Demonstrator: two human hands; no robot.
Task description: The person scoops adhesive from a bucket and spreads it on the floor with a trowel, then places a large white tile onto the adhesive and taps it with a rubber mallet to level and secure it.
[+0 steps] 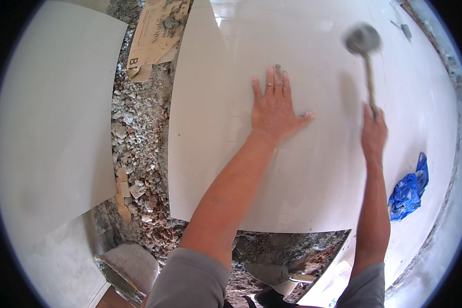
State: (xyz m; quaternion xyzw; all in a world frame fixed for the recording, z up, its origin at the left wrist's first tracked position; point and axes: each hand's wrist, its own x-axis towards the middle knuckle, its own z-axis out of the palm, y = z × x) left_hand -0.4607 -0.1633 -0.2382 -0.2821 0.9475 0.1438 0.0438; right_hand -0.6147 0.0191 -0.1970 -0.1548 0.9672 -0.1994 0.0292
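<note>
My left hand (pixel 274 113) lies flat on a large glossy white tile (pixel 210 169), fingers spread, pale dust on the fingertips. A small grey lump (pixel 277 68) is just beyond its middle fingers; whether it sits on the tile cannot be made out. In my right hand (pixel 374 131) is the wooden handle of a mallet (pixel 363 39). Its dark head is raised over the right part of the tiled surface and slightly blurred. The mallet's shadow falls on the tile to its left.
A strip of gravel and rubble (pixel 143 123) separates this tile from another white panel (pixel 51 113) at left. Torn cardboard (pixel 156 33) lies on the rubble. A blue cloth (pixel 408 192) is at right. A trowel (pixel 272 274) and a mortar-caked container (pixel 131 264) are nearby.
</note>
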